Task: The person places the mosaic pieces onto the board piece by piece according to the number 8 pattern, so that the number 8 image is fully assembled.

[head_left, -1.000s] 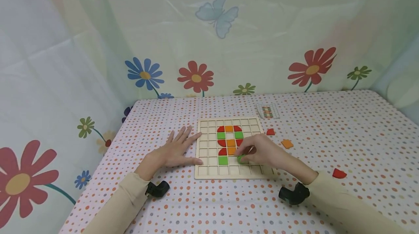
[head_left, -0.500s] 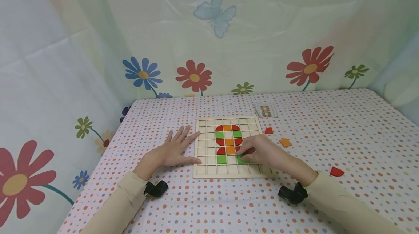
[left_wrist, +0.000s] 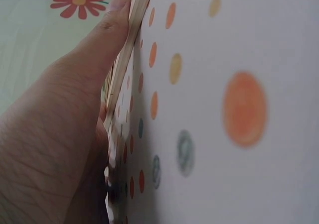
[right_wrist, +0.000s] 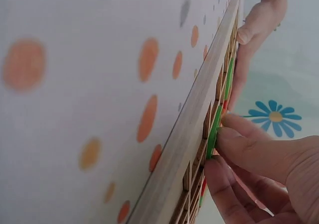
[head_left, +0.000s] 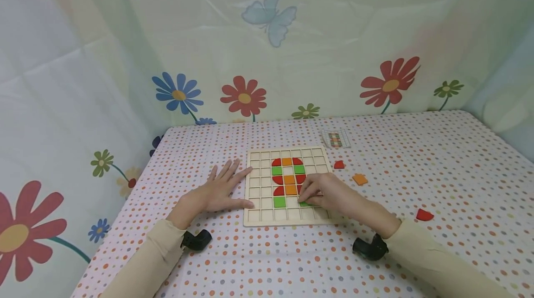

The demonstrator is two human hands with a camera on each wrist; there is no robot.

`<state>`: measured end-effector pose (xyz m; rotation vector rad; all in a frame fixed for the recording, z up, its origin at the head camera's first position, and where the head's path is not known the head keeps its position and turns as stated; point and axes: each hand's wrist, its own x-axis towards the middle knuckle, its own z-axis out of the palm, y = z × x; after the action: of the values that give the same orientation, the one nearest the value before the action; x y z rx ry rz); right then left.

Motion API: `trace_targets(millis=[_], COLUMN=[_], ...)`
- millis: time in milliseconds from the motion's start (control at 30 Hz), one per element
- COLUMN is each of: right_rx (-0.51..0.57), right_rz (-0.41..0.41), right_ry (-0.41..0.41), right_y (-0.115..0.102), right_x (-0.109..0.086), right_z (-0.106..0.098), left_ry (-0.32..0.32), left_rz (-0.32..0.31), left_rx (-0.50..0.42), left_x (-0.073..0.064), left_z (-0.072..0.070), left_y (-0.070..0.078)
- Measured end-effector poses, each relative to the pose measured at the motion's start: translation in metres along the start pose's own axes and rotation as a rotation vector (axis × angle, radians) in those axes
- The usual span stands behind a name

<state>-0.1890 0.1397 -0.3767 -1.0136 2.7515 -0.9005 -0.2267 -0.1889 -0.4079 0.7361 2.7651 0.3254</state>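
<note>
A wooden grid board lies on the table, with red rounded, orange square and green square tiles set in its middle columns. My left hand has its fingers spread, its thumb and fingertips resting at the board's left edge. In the left wrist view the thumb touches the wooden rim. My right hand pinches a green square tile at a cell in the lower part of the pattern. Its fingers partly cover that tile and a red one. In the right wrist view the green tile sits at the grid's surface.
Right of the board lie a red rounded piece, an orange square tile and, farther off, another red piece. A pattern card lies behind the board. A dotted cloth covers the table.
The green tile under my right fingers has gone from tilted to flatter against the board. My left hand keeps its place. The whole view has shifted slightly.
</note>
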Motion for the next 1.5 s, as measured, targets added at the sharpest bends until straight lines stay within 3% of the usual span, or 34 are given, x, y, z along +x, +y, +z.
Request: trace_targets(millis=[333,500,633,800,1033,1133,1233,1400,1500], right_rx=[0.045,0.127,0.123,0.018,-0.078,-0.093,-0.111,-0.078,-0.066], right_rz=[0.001,-0.005,0.042,0.118,0.302,0.312,0.272,0.173,0.179], right_ry=[0.009,-0.040,-0.068,-0.020,0.011,0.031,0.031,-0.057,-0.090], right_y=[0.005,0.013,0.024,0.055,0.101,0.105,0.100,0.090,0.087], right_x=[-0.009,-0.020,-0.030,-0.054,-0.083,-0.080,-0.069,-0.049,-0.045], right_z=[0.000,-0.012,-0.032,-0.065,-0.088,-0.087,-0.085,-0.083,-0.081], left_ry=[0.004,0.005,0.005,0.005,-0.004,-0.001,0.002,0.001,-0.003], left_rz=[0.006,0.005,0.007,0.011,-0.002,0.001,0.002,-0.002,-0.005], left_rx=[-0.002,-0.005,-0.005,-0.002,0.002,0.001,-0.005,-0.011,-0.006], left_x=[0.001,0.001,0.002,0.003,0.000,-0.001,-0.001,-0.001,-0.002], left_z=[0.000,0.000,0.000,-0.001,-0.002,-0.003,-0.003,-0.003,-0.003], left_y=[-0.001,-0.001,0.000,0.001,0.001,0.001,0.001,0.002,0.003])
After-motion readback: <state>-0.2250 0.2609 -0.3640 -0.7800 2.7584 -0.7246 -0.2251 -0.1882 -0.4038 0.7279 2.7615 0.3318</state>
